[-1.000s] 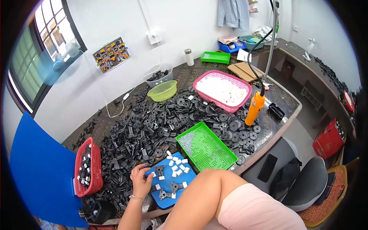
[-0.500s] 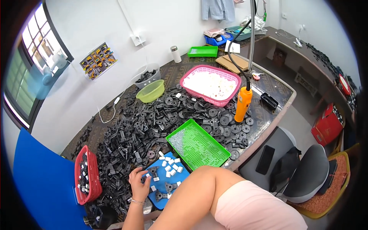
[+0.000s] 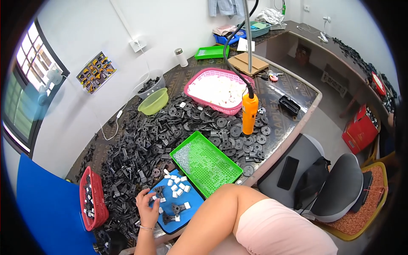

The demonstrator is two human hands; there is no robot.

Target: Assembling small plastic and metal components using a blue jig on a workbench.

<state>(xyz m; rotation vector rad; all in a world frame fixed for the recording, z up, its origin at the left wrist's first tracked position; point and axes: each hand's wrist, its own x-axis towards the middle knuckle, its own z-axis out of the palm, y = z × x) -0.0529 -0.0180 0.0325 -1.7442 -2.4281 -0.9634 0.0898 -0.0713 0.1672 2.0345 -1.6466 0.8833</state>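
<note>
My left hand [image 3: 148, 209] is at the left edge of a blue mat [image 3: 193, 204] with a dark border. Its thumb and index finger close on the white end of a black branched plastic part [image 3: 159, 191]; the fingertips are partly hidden. On the same mat lie another black part [image 3: 177, 208] with a white block at its end and a further black part [image 3: 167, 218] nearer me. Several loose white blocks [image 3: 174, 187] are scattered on the mat's far half. My right hand is out of view. My bent bare leg covers the mat's near right corner.
Black parts [image 3: 140, 148] are heaped across the table. A green perforated tray [image 3: 212, 165] adjoins the mat. An orange electric screwdriver [image 3: 249, 114] hangs beside a pink basket [image 3: 199, 106] of white pieces. A red basket [image 3: 98, 208] stands left, a stool with a phone [image 3: 288, 172] right.
The whole view has swung slightly right, so the scene sits further left. My left hand stays at the same black part, its fingers hardly changed.
</note>
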